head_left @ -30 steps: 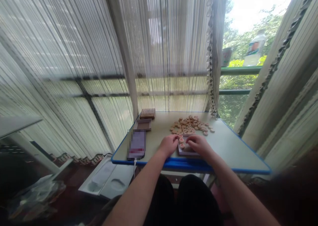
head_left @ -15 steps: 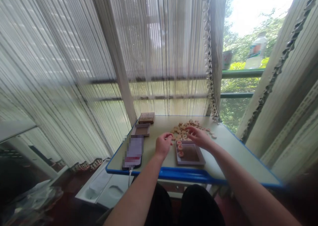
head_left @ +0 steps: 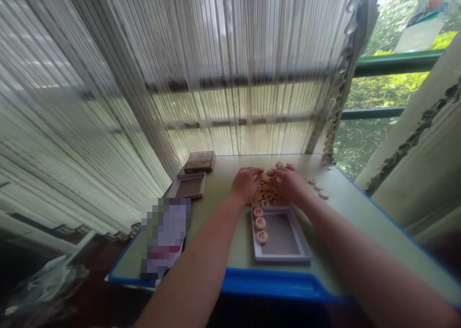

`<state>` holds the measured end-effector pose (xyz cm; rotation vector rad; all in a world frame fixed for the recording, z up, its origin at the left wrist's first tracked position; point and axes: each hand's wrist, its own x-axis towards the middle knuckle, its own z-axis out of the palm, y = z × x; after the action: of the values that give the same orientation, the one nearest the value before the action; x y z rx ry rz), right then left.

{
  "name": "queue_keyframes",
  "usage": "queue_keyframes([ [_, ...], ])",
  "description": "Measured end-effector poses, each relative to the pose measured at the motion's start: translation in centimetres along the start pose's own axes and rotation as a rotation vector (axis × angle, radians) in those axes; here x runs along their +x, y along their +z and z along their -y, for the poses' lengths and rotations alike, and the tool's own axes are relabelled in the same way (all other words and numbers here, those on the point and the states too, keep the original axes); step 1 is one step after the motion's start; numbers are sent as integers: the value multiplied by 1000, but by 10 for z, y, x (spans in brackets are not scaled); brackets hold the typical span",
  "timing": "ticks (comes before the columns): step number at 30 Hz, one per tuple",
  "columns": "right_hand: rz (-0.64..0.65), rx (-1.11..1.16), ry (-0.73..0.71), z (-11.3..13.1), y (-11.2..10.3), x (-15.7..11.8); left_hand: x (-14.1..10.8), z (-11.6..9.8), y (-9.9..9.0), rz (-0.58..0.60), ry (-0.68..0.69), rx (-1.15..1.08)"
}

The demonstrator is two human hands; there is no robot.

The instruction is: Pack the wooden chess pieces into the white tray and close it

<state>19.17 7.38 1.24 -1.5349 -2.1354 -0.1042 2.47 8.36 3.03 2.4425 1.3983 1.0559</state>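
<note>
Three round pieces with red characters (head_left: 260, 223) sit in a row along the left wall of a shallow tray (head_left: 283, 259) at the lower centre of the frame, just inside the near edge of the pale tabletop (head_left: 355, 210). The characters are printed clearly in red but are too small to make out surely. Above the tray, near the frame's centre, lies a heap of similar pieces (head_left: 268, 192), a few showing dark marks. The left hand (head_left: 247, 184) is at the heap's left side, fingers bent and partly closed; the right hand (head_left: 290, 184) arches over its right side with fingers curled. Whether either hand grips a piece I cannot tell. A few loose pieces (head_left: 319, 188) trail off right of the right hand. Left of centre, a box (head_left: 200, 160) carries lines of writing on its lid, illegible at this size, and a second tray (head_left: 192, 197) lies below it. Lower left, a phone (head_left: 169, 232) has a blurred-out screen with a red band. At the upper right, a bottle (head_left: 419, 32) bears a label whose wording is pixelated.
</note>
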Motion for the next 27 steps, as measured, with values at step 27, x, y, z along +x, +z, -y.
queue_keyframes([
  [27,-8,-41,149,-8,3,-5,-9,12,1,235,-33,220],
])
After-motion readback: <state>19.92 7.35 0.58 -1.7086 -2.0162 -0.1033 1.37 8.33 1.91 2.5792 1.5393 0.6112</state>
